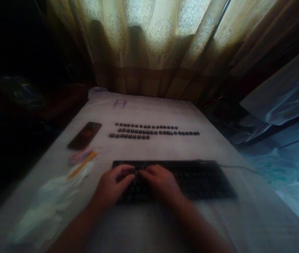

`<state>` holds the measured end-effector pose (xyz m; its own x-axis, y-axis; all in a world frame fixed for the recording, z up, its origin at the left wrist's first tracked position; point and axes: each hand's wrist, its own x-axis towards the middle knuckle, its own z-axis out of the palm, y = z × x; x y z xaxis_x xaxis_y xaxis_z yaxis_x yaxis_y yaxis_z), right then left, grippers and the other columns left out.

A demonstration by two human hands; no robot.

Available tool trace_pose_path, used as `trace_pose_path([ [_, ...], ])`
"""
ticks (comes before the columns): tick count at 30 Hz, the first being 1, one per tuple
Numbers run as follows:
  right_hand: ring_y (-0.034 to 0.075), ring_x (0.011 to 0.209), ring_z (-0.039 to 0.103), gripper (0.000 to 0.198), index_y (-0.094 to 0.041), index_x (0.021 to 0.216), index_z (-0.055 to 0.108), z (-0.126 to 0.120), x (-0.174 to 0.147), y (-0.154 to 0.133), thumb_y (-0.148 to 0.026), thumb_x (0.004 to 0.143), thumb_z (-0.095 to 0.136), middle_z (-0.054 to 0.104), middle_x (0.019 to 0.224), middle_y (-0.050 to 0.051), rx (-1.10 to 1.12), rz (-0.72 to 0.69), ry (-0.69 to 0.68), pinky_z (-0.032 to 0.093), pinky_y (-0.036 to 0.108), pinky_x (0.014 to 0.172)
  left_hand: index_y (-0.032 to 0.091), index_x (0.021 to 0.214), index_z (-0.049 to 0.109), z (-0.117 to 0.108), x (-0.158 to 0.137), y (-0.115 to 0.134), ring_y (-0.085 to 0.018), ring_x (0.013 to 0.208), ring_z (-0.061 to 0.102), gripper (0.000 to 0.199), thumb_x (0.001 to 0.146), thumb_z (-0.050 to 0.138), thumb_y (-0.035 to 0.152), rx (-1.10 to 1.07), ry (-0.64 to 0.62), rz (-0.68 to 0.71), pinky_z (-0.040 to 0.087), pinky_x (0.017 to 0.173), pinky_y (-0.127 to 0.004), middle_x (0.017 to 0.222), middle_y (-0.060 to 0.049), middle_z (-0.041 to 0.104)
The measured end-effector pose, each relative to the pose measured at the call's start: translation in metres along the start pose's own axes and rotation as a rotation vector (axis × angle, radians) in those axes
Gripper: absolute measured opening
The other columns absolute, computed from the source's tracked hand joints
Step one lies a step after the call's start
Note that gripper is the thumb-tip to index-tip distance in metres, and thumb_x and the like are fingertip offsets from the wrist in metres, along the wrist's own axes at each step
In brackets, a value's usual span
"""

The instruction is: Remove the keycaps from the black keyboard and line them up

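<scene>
Likely stiff, light keyboard [204, 182]; steady by either end. Left hand [112, 184], right hand [162, 181] curled over left half, grip unclear.

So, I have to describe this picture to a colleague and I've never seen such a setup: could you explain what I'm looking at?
There's no machine here, just a person's bare hands. The one picture comes from a camera worn on their head, looking forward and down.

The left hand and right hand are close together at the left part of a black keyboard. Blur hides whether the fingers hold anything small.

Beyond it, three rows of small dark keycaps lie on the pale surface. At the left are a phone, a pinkish item, a yellow strip and crumpled white material. A curtain hangs behind.
</scene>
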<state>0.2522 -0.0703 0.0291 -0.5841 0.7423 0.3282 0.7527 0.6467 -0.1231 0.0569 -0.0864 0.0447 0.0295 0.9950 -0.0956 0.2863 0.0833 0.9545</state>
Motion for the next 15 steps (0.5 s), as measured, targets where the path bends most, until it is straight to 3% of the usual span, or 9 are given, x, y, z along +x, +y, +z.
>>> trace_pose_path([
  [4, 0.020, 0.079, 0.063, 0.026, -0.020, 0.111, 0.069, -0.011, 0.000, -0.001, -0.014, 0.088, 0.059, 0.070, 0.094, 0.009, 0.043, 0.066, 0.025, 0.051, 0.029, 0.066, 0.018, 0.096, 0.066, 0.000, 0.000, 0.000, -0.023, 0.085, 0.072, 0.033, 0.071, 0.066, 0.040, -0.086, -0.031, -0.054, 0.057, 0.078, -0.034, 0.088, -0.005, 0.076],
  [10, 0.019, 0.084, 0.065, 0.024, -0.015, 0.112, 0.066, -0.024, 0.008, -0.012, -0.024, 0.093, 0.053, 0.070, 0.096, 0.011, 0.349, -0.001, 0.258, 0.053, 0.029, 0.074, 0.018, 0.096, 0.067, 0.003, -0.001, 0.001, -0.022, 0.086, 0.072, 0.031, 0.071, 0.065, 0.036, -0.150, -0.073, -0.028, 0.056, 0.080, -0.034, 0.092, -0.005, 0.076],
  [15, 0.018, 0.078, 0.065, 0.023, -0.017, 0.104, 0.069, -0.024, 0.013, -0.016, -0.028, 0.094, 0.052, 0.071, 0.091, 0.010, 0.334, -0.021, 0.268, 0.053, 0.029, 0.069, 0.018, 0.100, 0.067, 0.004, -0.003, 0.003, -0.022, 0.084, 0.071, 0.032, 0.075, 0.060, 0.036, -0.116, -0.091, -0.032, 0.057, 0.068, -0.032, 0.093, -0.006, 0.076],
])
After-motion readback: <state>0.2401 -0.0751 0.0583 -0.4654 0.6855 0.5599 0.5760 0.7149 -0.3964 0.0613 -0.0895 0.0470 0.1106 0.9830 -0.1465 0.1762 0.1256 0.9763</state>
